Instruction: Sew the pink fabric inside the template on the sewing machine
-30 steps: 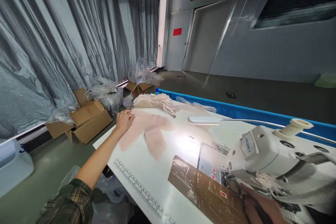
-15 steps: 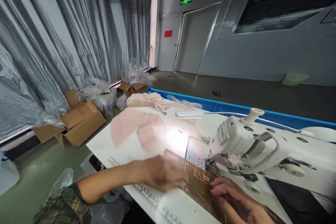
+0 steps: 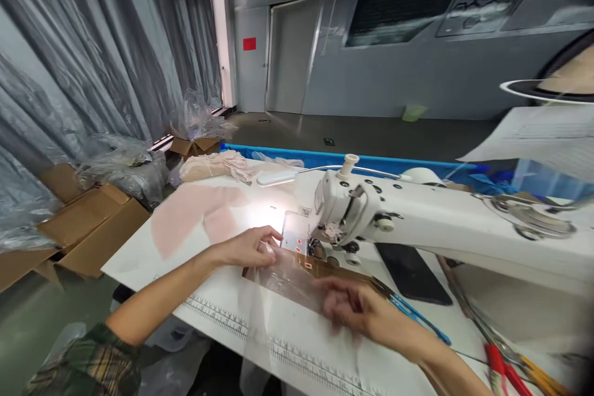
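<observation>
Left hand (image 3: 248, 247) pinches sheer pale fabric piece (image 3: 283, 275) flat before white sewing machine (image 3: 394, 213), right hand (image 3: 352, 309) blurred, grip unclear; fabric not yet under needle, stitching left.

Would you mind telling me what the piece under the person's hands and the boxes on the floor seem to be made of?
The sheer piece under the left hand and right hand looks like thin, see-through fabric or mesh: the brown plate shows through it, though film cannot be ruled out. The boxes look like plain brown corrugated cardboard, matte, with open flaps.
</observation>
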{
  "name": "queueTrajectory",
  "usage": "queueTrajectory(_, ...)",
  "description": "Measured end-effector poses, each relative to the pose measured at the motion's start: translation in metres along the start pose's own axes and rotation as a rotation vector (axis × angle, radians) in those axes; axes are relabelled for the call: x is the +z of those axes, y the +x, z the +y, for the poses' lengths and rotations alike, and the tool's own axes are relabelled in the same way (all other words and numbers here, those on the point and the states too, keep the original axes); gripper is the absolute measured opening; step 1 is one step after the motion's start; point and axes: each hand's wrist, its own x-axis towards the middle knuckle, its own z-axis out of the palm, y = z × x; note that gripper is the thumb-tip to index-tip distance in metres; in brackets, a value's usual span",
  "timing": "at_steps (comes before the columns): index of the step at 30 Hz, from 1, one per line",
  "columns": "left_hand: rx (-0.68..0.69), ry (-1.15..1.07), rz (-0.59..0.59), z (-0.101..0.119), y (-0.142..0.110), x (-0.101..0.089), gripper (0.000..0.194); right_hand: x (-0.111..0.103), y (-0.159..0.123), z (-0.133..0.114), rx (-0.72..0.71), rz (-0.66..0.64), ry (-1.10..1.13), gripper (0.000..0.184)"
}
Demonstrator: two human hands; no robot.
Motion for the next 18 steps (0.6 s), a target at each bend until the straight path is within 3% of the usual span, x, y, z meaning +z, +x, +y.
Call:
queueTrajectory(3, -0.057, -0.102, 0.036, -0.013, 0.012, 0.005, 0.051, -0.013, 0.01, 0.0, -0.019, 0.129, -0.016, 0.048)
queueTrajectory(7, -0.033, -0.171, 0.196, -0.019, 0.017, 0.018, 0.038, -0.012, 0.016, 0.0, -0.001, 0.237, 0.01, 0.039)
queueTrajectory(12, -0.037, -0.261, 0.305, -0.018, 0.014, 0.02, 0.036, -0.005, 0.019, 0.0, -0.007, 0.379, 0.113, 0.046)
queueTrajectory(18, -0.048, -0.488, 0.296, -0.014, 0.008, 0.016, 0.041, -0.004, 0.021, 0.007, -0.059, 0.484, 0.23, 0.052)
